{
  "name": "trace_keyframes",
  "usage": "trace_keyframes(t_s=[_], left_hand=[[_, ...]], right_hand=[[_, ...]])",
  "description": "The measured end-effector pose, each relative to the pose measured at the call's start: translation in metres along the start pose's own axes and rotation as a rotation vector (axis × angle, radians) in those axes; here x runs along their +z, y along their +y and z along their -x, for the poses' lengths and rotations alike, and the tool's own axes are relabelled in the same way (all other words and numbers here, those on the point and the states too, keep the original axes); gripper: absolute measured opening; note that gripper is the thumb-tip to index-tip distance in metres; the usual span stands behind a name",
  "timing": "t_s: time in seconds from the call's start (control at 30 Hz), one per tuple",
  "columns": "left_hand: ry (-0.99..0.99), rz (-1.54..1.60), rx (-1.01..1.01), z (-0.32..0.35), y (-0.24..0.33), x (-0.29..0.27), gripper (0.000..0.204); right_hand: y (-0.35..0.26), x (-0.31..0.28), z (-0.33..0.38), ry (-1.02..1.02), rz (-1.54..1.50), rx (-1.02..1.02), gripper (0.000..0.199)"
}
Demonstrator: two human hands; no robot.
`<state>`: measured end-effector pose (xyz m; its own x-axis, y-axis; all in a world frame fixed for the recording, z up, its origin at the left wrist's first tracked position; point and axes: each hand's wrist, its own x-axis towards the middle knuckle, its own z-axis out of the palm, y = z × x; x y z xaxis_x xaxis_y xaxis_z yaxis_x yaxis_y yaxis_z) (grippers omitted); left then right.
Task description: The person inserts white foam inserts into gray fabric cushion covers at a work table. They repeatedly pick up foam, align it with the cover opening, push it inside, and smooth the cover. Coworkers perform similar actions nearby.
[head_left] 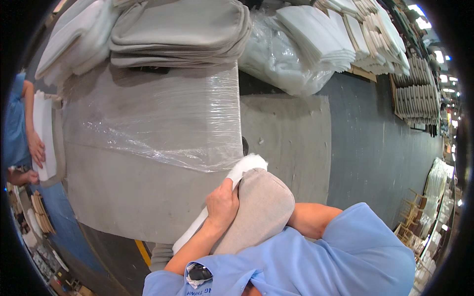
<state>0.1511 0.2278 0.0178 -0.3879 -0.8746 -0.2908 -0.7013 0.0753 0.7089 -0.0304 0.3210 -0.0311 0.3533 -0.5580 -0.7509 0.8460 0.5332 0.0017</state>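
Currently, the left hand [222, 203] is closed on the edge of the white pad [251, 163], which runs alongside the grey cover [261, 209], in front of the blue shirt [306, 261] and near the worktop [143, 202]. The right hand (hidden behind the cover) has an indeterminable grip state.

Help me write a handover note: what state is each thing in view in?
Left hand: closed on the white padding
Right hand: hidden behind the grey cushion
Grey cushion: tilted, close against the body
White padding: partly exposed along the cushion's left edge
Plastic film: wrinkled, covering part of the table
Grey pieces: stacked flat
Clear bag: crumpled
Co-worker's hands: on a white strip
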Motion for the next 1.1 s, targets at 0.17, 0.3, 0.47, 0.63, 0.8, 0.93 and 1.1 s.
trace_keyframes(t_s=[0.17, 0.3, 0.47, 0.63, 0.8, 0.93, 1.1], left_hand=[[0.010, 0.058, 0.070, -0.005, -0.006, -0.004, 0.012], [-0.268, 0.184, -0.133, -0.003, -0.007, -0.038, 0.018], [-0.315, 0.060, -0.078, 0.009, -0.014, -0.051, 0.024], [-0.120, -0.007, 0.083, 0.017, -0.027, -0.025, 0.020], [-0.049, -0.034, 0.068, 0.015, -0.024, -0.020, 0.019], [-0.075, -0.052, 0.068, 0.007, -0.029, -0.017, 0.021], [-0.101, -0.073, 0.064, 0.000, -0.023, -0.014, 0.021]], right_hand=[[0.003, 0.013, -0.003, -0.001, -0.049, -0.014, 0.090], [-0.003, 0.028, -0.012, 0.004, -0.108, -0.032, 0.088], [-0.007, 0.020, -0.031, 0.262, -0.067, -0.097, 0.064], [0.005, 0.003, -0.019, 0.192, -0.014, -0.118, 0.062], [0.013, -0.010, -0.015, 0.211, 0.041, -0.118, 0.060], [0.021, -0.013, -0.014, 0.243, 0.067, -0.119, 0.059], [0.023, -0.013, -0.015, 0.276, 0.083, -0.119, 0.057]])
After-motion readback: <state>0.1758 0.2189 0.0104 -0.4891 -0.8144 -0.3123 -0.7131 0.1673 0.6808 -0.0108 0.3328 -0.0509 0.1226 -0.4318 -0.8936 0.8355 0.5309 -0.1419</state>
